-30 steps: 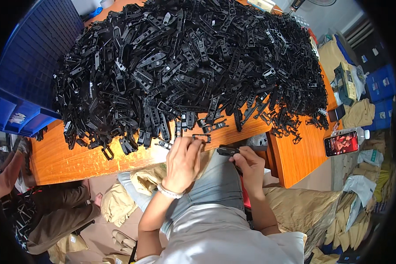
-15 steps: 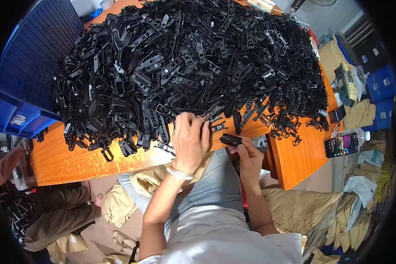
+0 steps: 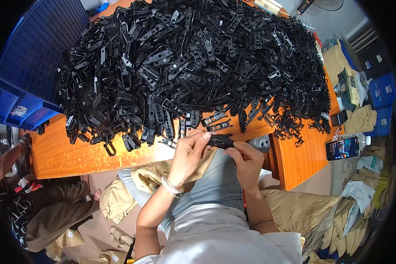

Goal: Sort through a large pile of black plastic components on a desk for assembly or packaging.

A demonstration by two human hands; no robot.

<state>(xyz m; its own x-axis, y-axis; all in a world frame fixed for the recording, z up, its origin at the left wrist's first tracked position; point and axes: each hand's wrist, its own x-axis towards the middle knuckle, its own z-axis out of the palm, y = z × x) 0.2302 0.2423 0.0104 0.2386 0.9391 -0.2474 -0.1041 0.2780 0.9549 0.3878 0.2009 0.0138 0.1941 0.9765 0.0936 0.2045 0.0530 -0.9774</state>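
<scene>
Orange worktop (image 3: 66, 154) carries a huge pile (image 3: 193, 66) of black plastic clips, covering most of it. Blue crate (image 3: 26, 75) at your far left, tipped against the pile; contents can't be seen. Phone (image 3: 343, 148) lies on the worktop's right end. Your left hand (image 3: 190, 153) and right hand (image 3: 246, 159) meet just below the worktop's near edge, over your lap. Both sets of fingers are clamped on one black clip (image 3: 220, 141), held between the hands.
</scene>
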